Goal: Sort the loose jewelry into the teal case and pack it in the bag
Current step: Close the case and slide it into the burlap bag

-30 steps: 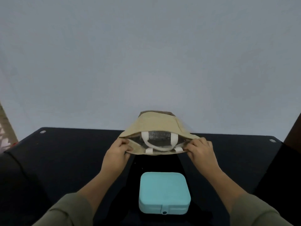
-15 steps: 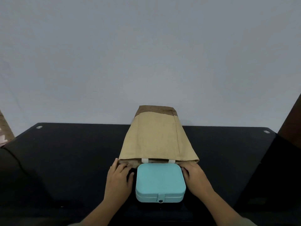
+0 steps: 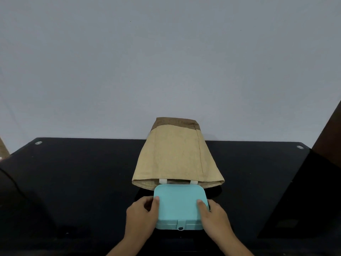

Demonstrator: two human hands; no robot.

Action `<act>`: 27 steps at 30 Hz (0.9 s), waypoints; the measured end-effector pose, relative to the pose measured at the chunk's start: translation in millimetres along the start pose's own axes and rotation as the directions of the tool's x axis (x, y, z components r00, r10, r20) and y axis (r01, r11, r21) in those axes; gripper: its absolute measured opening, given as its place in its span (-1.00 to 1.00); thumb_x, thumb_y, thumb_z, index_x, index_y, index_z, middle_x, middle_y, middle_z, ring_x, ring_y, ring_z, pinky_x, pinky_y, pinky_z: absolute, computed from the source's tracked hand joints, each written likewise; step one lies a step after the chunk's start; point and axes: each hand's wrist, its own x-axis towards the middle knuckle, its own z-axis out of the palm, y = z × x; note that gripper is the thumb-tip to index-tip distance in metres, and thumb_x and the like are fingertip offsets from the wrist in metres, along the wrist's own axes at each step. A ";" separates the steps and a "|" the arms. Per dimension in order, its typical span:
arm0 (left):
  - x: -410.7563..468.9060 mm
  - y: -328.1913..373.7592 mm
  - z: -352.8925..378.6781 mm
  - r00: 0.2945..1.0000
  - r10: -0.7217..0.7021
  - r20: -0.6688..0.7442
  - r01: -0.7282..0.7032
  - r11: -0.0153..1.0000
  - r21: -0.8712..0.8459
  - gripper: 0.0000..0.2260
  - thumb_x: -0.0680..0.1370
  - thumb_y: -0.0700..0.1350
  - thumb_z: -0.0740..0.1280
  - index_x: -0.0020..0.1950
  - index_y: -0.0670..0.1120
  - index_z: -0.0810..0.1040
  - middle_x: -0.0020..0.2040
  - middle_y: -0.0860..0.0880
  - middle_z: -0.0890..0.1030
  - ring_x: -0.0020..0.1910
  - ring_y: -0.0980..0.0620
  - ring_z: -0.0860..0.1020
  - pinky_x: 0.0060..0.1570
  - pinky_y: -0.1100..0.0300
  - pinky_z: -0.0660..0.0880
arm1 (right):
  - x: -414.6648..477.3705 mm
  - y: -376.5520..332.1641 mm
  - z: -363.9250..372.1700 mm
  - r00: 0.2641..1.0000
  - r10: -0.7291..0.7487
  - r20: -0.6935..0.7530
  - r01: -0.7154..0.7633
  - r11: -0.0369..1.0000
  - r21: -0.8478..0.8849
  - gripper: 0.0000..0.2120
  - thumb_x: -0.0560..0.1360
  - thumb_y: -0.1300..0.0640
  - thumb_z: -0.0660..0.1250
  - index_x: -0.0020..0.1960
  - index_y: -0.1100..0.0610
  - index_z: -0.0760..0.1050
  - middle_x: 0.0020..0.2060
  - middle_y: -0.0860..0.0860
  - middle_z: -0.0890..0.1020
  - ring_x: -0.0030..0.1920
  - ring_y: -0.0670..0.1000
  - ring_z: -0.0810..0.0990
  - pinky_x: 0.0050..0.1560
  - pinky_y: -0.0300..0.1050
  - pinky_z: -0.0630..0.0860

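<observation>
Gripping the teal case (image 3: 180, 204) between my left hand (image 3: 141, 217) and right hand (image 3: 215, 217), far edge seemingly inside the bag (image 3: 175, 159).

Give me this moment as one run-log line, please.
step: packing | left hand, right hand: grip closed teal case sides | tan bag: flat, mouth at case's far edge

The bag (image 3: 177, 159) is of matt tan cloth with a slightly rough weave; its white straps (image 3: 163, 181) are of a smoother fabric. The teal case (image 3: 180, 206) has a smooth, matt skin, perhaps plastic, and a small shiny metal snap (image 3: 180, 228) at its front. The table (image 3: 83, 172) is black, smooth and glossy.
</observation>
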 end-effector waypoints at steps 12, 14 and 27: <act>50.9 24.8 -7.0 0.806 0.574 -0.145 -0.469 0.768 0.436 -0.86 0.40 -0.23 0.48 -0.11 -0.04 0.60 -0.21 0.09 0.56 -0.25 0.11 0.48 -0.33 0.26 0.45 | 5.4 -10.4 -7.1 0.990 0.123 0.075 -0.144 0.883 0.448 -0.76 0.58 -0.09 0.22 0.22 -0.08 0.40 0.04 0.02 0.61 -0.01 0.07 0.65 -0.02 0.13 0.63; 70.8 20.7 -7.6 0.637 0.771 -0.009 -0.616 0.516 0.595 -0.73 0.29 -0.28 0.54 -0.06 -0.07 0.64 -0.16 0.03 0.55 -0.21 0.04 0.46 -0.33 0.21 0.41 | 6.1 -13.3 -8.1 0.990 0.125 0.072 -0.144 0.872 0.467 -0.77 0.59 -0.08 0.20 0.23 -0.08 0.39 0.04 0.03 0.60 -0.01 0.07 0.65 -0.02 0.13 0.63; 96.2 20.8 -1.7 0.600 0.745 0.292 -0.731 0.362 0.578 -0.62 0.19 -0.31 0.57 -0.07 -0.11 0.58 -0.10 0.00 0.58 -0.29 0.08 0.55 -0.38 0.37 0.28 | 4.3 1.5 -20.9 0.949 -0.263 0.174 0.284 0.953 -0.105 -0.08 0.33 -0.28 0.45 0.48 -0.22 -0.04 0.30 -0.13 0.18 0.23 -0.14 0.33 0.09 -0.32 0.38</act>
